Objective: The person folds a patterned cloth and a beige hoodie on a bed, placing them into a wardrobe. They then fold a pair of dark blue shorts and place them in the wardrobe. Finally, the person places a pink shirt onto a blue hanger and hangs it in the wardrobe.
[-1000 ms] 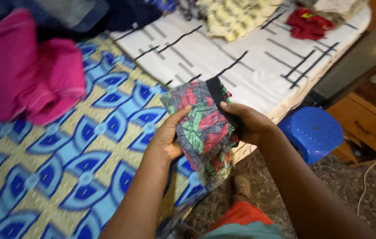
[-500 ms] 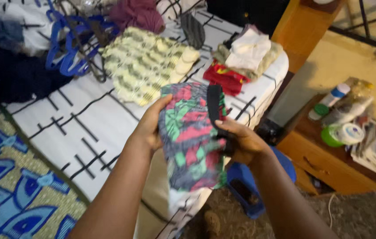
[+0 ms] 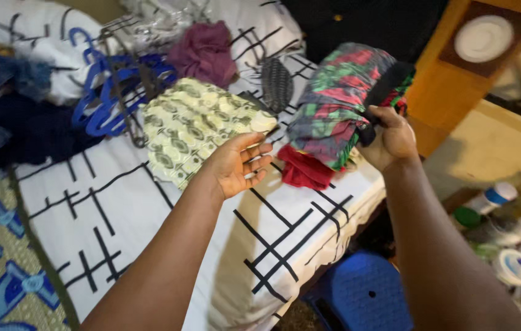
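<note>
The folded bundle of red, green and grey patterned cloth with a black waistband [image 3: 341, 98] is up in my right hand [image 3: 390, 140], held out over the far right corner of the bed. My right fingers are clamped on its black band at the right edge, so the bundle hangs from that grip and droops down and to the left; its long axis runs from upper right to lower left. Its lower end hangs just above a crumpled red cloth [image 3: 300, 170] lying on the white sheet with black line pattern [image 3: 150, 214]; I cannot tell whether the two touch.

My left hand [image 3: 240, 163] is empty, palm up, fingers spread, and sits to the left of the bundle and lower, near it but apart. So the right hand is the one on the cloth, and the bundle lies up and to the right of my open left palm.

Beyond my left hand lies a folded yellow-green patterned fabric [image 3: 199, 125], then a heap of blue plastic hangers [image 3: 113, 92] and a maroon bunched cloth [image 3: 204, 52]. A blue plastic stool [image 3: 368, 294] stands below the bed edge.
</note>
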